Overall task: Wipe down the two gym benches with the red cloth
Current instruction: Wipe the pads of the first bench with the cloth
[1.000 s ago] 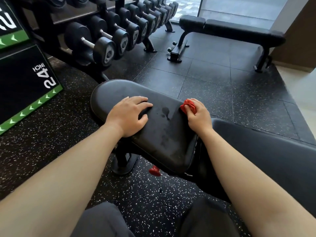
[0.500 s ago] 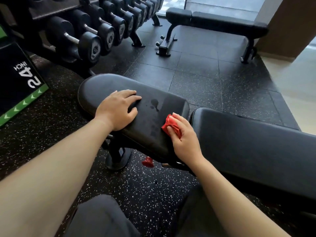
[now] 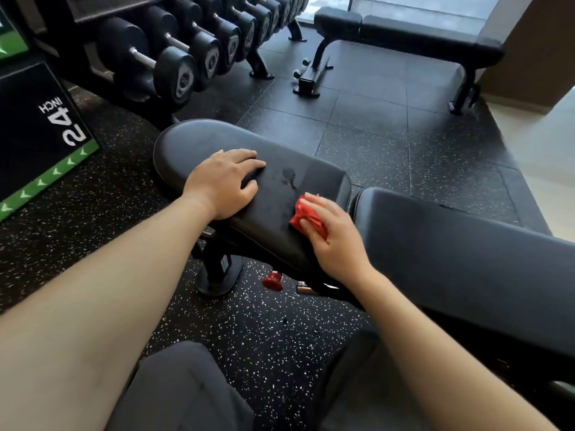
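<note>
While the right hand (image 3: 336,244) clamps its fingers on the red cloth (image 3: 303,217) at the 4 o'clock edge of the seat pad (image 3: 199,141), left hand (image 3: 222,185) fingers flat, a short stroke may miss the wet patch (image 3: 289,175) toward 11 o'clock.

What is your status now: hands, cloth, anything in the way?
Left hand flat on near bench seat. Right hand holds red cloth against the seat. Wet spot just beyond cloth. Nothing blocking.
</note>
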